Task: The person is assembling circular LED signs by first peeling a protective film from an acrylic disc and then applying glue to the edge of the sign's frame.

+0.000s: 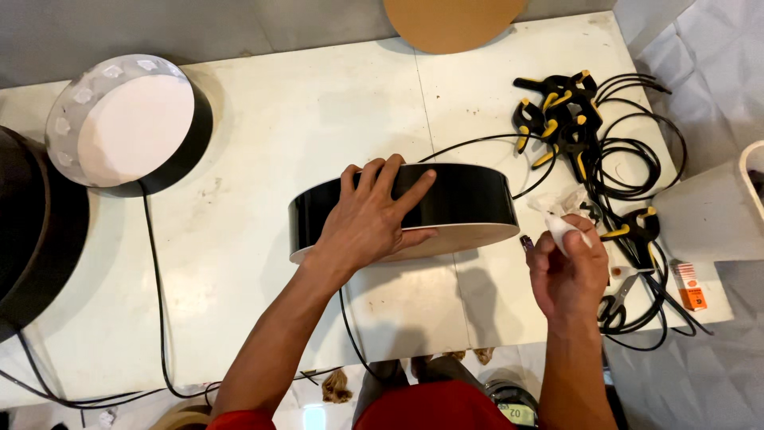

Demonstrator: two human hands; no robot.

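A round black drum-shaped shade [469, 199] with a pale wooden rim stands tilted on its edge in the middle of the white table [302, 119]. My left hand [370, 219] lies flat over its glossy black side, fingers spread, steadying it. My right hand [567, 267] is just right of the shade and pinches a crumpled white cloth or tissue [561, 219] between its fingers, close to the shade's right end but apart from it. A black cable [469, 143] runs out from behind the shade.
A second round shade [127, 119] with a white face lies at the far left, and a large dark round object [32, 231] sits at the left edge. Black and yellow spring clamps [557, 115], coiled cables [637, 151], scissors [613, 306] and an orange cutter [691, 291] lie at the right. A round wooden disc [454, 20] is at the far edge.
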